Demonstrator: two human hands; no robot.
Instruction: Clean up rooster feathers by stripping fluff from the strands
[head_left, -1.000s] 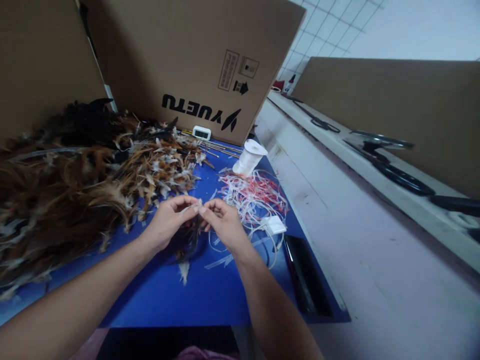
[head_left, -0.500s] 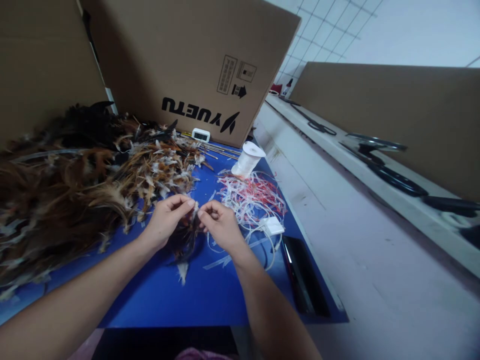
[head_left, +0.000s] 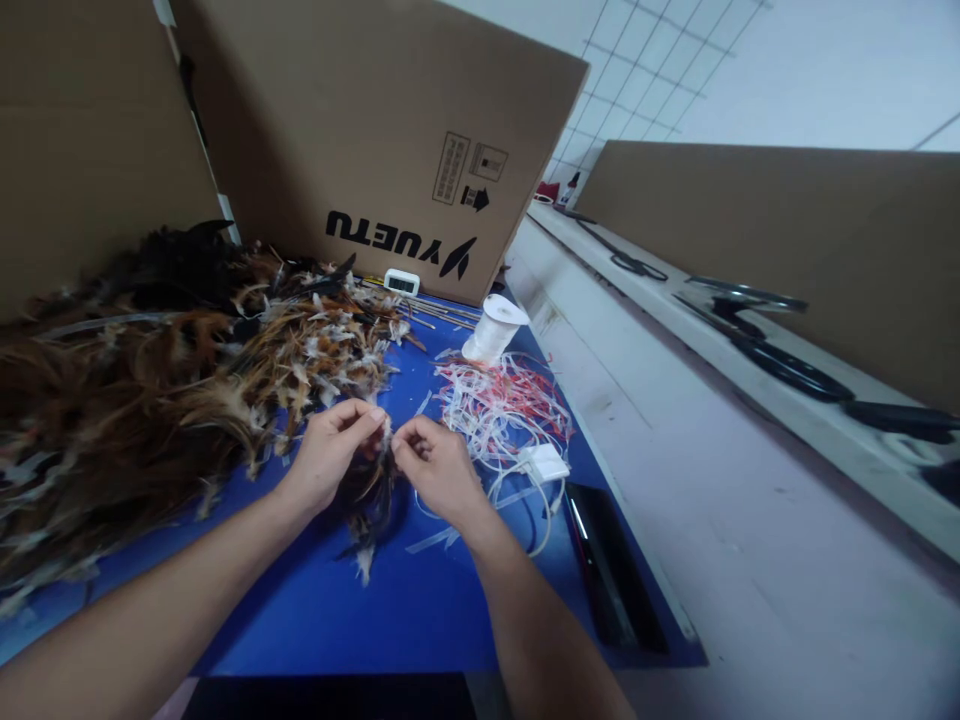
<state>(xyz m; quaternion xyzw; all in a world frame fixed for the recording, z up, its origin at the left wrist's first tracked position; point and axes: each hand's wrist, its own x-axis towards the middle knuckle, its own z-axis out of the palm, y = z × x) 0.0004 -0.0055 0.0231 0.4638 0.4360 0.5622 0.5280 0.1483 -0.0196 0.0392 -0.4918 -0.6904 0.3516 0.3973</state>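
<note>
Over the blue tabletop (head_left: pixel 322 610), my left hand (head_left: pixel 326 455) pinches the pale quill end of a small bunch of dark brown feathers (head_left: pixel 369 500) between thumb and forefinger. The feathers hang below, one white-tipped. Close against that upper end, my right hand (head_left: pixel 441 470) is closed in a pinch, fingers curled; what lies between its fingertips is too small to make out. To the left spreads a large heap of brown, black and white feathers (head_left: pixel 187 380). Right of my hands lies a tangle of white and red strips (head_left: pixel 510 400).
A white spool (head_left: pixel 495 330) stands behind the strips. A white adapter (head_left: pixel 544 463) with cable and a glossy black object (head_left: pixel 619 570) lie at the right edge. A small digital display (head_left: pixel 402 282) and thin sticks (head_left: pixel 450 313) sit before a carton (head_left: pixel 375 120). Scissors (head_left: pixel 637 265) rest on the ledge.
The view has shifted slightly, so most things appear a little lower. Both hands stay together at the feather bunch, with only small finger movements.
</note>
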